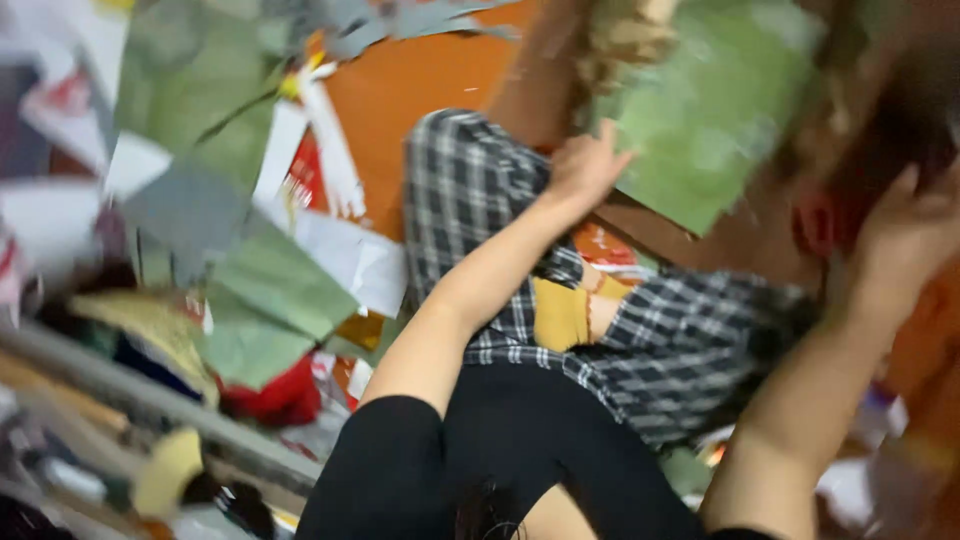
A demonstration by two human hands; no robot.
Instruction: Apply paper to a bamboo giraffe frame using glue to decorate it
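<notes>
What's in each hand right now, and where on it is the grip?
Left hand holds the green sheet at its lower left edge. Right hand touches something dark and blurred; whether it grips cannot be told.

Paper scraps (270, 270) crowding orange floor (400, 90)

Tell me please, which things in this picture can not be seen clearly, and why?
- Right hand, head view: motion blur hides the fingers and what they touch.
- Left hand: its fingertips meet the green sheet, but blur hides any grip.
- Green sheet: its top is cut off by the upper edge.
- Plaid cloth: partly covered by the left arm.
- Paper scraps: too blurred to identify.
</notes>
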